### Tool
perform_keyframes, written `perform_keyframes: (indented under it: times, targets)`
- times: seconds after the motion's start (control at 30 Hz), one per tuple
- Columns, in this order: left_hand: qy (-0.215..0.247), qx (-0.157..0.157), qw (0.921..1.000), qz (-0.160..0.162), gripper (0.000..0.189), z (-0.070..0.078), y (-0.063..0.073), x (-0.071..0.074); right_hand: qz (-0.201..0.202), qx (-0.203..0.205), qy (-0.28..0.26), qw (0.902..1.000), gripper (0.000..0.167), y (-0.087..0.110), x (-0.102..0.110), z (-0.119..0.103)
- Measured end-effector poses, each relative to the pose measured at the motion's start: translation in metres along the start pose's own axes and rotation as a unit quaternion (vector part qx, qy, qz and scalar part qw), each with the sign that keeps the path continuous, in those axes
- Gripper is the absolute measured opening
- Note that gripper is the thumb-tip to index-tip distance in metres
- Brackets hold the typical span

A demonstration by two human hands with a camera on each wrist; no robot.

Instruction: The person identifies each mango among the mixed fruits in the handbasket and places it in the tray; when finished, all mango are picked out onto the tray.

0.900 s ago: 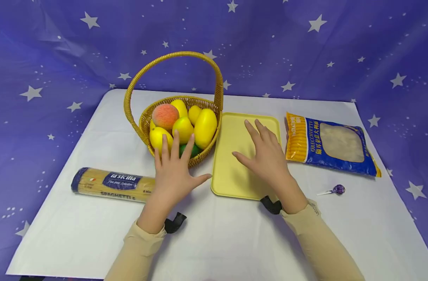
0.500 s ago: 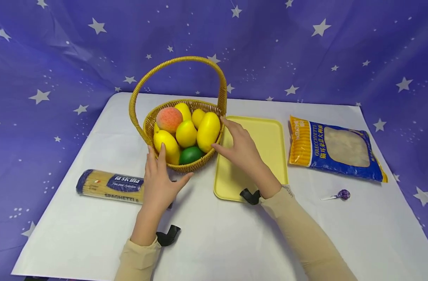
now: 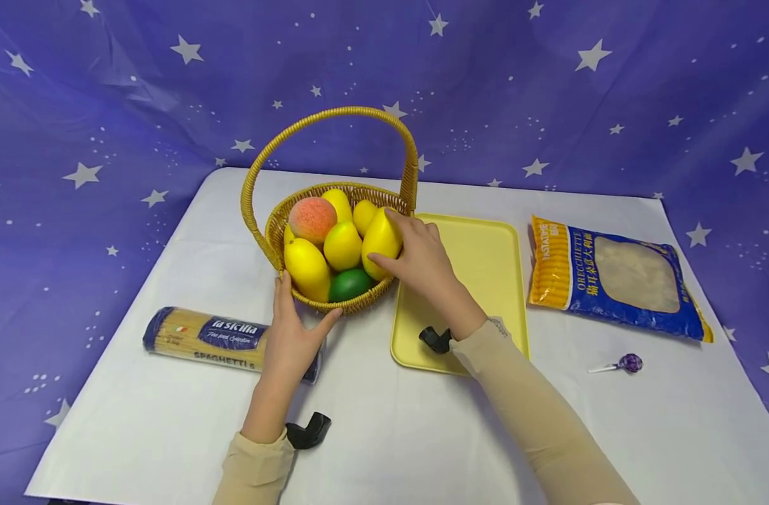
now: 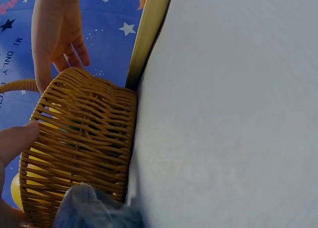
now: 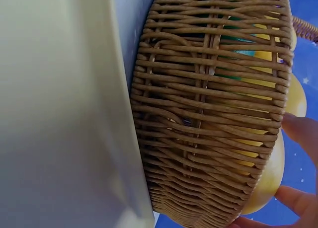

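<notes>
A wicker basket [image 3: 359,304] with a tall arched handle holds several yellow fruits, a peach [image 3: 313,219] and a green fruit [image 3: 351,285]. My right hand [image 3: 425,256] reaches over the right rim and grips a large yellow mango [image 3: 379,242] between thumb and fingers. In the right wrist view, fingertips lie on the mango [image 5: 268,183] just past the wicker rim. My left hand [image 3: 290,344] touches the front left of the rim, thumb and index finger spread and fairly straight. The left wrist view has the thumb [image 4: 20,141] right at the basket's edge [image 4: 79,133].
A spaghetti pack [image 3: 208,340] lies partly behind my left hand. Beneath my right forearm is a yellow tray [image 3: 479,259], close to the basket. Farther right are an orecchiette bag [image 3: 618,277] and a lollipop [image 3: 629,362] on the white table [image 3: 384,435].
My right hand has moved left from above the tray to the basket and taken hold of the mango, which has tilted. My left hand has come down from over the basket to its front rim.
</notes>
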State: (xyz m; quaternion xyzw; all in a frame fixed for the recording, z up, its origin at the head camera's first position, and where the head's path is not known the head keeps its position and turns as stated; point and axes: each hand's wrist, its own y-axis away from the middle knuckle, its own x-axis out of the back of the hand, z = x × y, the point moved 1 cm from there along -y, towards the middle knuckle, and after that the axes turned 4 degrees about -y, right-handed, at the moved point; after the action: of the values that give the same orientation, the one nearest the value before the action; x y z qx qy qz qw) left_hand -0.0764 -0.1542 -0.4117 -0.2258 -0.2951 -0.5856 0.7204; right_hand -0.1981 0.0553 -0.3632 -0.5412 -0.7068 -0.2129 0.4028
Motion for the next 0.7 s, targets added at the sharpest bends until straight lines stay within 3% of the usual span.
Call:
perform_keyframes:
  times: [0.33, 0.7]
  targets:
    - [0.032, -0.001, 0.9994, 0.008, 0.11, -0.003, -0.001, -0.003, 0.008, -0.019, 0.048, 0.9986, 0.086, -0.008, -0.008, -0.004]
    - [0.038, -0.013, 0.9988, 0.027, 0.108, -0.005, 0.0, -0.005, 0.022, -0.017, 0.028, 0.9992, 0.085, -0.007, -0.011, -0.009]
